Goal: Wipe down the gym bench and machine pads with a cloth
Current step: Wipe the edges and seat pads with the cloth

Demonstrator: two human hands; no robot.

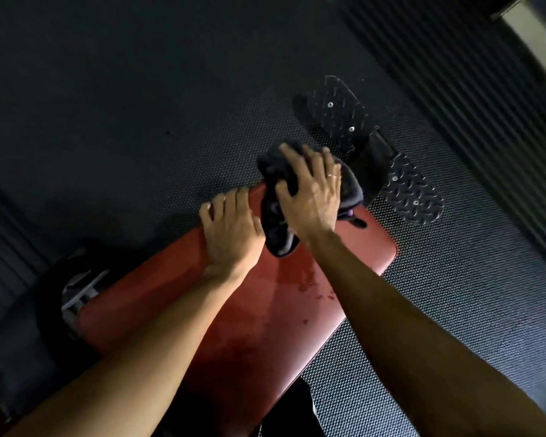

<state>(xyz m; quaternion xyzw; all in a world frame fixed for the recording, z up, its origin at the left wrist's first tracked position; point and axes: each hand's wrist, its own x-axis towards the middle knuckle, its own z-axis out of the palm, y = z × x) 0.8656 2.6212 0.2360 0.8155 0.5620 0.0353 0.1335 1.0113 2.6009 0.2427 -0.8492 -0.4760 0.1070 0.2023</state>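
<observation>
Cloth (279, 236) bunching under right hand (309, 197), fingers spreading flat; left hand (230, 234) curling fingers over bench (265, 326) edge. Risk: cloth slipping off far end, leaving wet patches (312, 288) unwiped.

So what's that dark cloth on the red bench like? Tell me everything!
The cloth is dark, nearly black, with a bit of purple showing, soft and bunched into folds. It lies at the far end of the red bench pad, part reaching past its edge. The right hand presses on it with spread fingers. The left hand grips the pad's edge close beside it.
</observation>
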